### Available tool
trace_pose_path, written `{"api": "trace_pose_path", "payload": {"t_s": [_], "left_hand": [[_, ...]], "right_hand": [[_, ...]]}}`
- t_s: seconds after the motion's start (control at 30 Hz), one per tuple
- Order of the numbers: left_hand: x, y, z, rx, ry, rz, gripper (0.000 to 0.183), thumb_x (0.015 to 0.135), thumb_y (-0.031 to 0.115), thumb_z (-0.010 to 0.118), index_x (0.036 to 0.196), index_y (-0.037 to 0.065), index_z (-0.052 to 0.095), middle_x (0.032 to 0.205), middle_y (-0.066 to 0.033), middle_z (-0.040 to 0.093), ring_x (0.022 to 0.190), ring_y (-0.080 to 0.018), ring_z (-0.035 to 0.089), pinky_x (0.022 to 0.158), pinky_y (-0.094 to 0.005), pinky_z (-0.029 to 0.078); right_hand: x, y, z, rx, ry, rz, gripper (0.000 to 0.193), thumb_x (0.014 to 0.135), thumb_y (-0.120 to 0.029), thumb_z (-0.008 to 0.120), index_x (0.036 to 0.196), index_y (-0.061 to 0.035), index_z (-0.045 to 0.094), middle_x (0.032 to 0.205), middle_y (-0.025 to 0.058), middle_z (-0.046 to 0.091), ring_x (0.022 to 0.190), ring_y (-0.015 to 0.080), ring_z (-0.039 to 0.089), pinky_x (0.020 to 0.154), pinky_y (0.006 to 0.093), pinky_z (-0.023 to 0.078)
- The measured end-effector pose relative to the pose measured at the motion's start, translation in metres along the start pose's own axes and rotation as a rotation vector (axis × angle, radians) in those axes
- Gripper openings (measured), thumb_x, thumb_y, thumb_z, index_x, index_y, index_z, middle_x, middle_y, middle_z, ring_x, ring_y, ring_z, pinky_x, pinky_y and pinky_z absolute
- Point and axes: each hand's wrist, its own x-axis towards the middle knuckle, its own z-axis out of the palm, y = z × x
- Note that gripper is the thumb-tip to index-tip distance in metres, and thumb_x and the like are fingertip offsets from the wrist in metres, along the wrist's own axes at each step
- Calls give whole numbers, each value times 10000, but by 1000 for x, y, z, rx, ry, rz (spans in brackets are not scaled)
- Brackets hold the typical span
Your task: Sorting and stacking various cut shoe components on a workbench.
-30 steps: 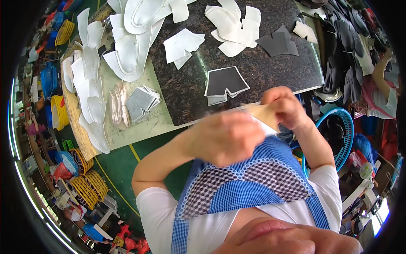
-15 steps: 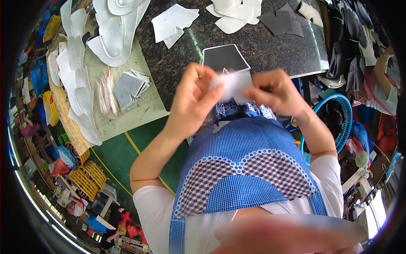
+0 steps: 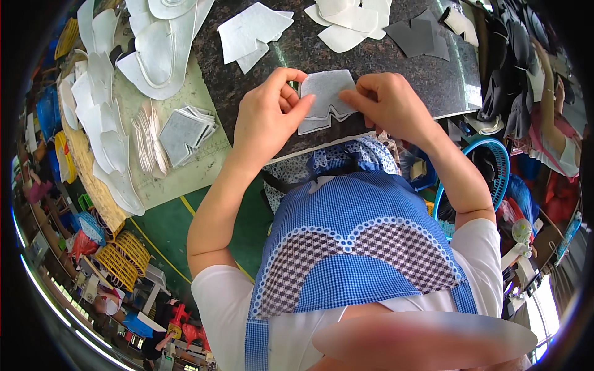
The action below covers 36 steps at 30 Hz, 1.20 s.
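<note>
Pinching the grey notched piece [image 3: 327, 91] between thumb and fingers, your left hand [image 3: 272, 111] holds its left side and your right hand [image 3: 391, 102] its right, over the near part of the dark slab [image 3: 436, 86]. Left of that slab sits a stack of grey pieces [image 3: 185, 133]; white pieces [image 3: 255, 32] lie toward its far side.

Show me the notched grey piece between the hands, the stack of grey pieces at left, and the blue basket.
Notched grey piece [image 3: 327, 93]: head view, on its flat face.
Stack of grey pieces [image 3: 181, 137]: head view, on the top piece's face.
Blue basket [image 3: 503, 167]: head view, on its right-hand wall.
</note>
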Motion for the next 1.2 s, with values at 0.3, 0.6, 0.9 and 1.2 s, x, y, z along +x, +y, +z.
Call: {"api": "trace_pose_path", "payload": {"t_s": [0.3,0.6,0.9,1.2], "left_hand": [[-20,-22,-18,520,326,383,509,788,348,821,1158,62,619,925,-49,656,837,-266,655,686,-349,553],[-6,-27,-21,697,368,475,479,823,315,773,1146,-7,625,1176,-129,577,1100,-319,578,949,-409,496],[2,-29,-20,716,408,499,431,824,319,780,1093,14,637,1104,-107,579,1053,-305,591,900,-409,508],[1,-33,-23,745,468,468,349,823,291,779,1043,52,651,1088,-100,623,1024,-307,610,869,-394,523]], "right_hand": [[26,-33,-27,-237,290,-537,308,866,-232,776,735,-26,589,555,73,543,488,213,523,486,332,407],[138,-60,9,-672,370,-1074,106,777,-153,709,846,-84,668,873,48,643,832,267,667,696,410,556],[131,-51,18,-665,488,-1190,102,828,-135,661,907,-77,632,816,65,628,803,317,662,683,415,540],[98,-76,-8,-332,509,-1223,166,867,-156,698,968,-35,644,932,128,683,826,308,666,701,392,544]]}}
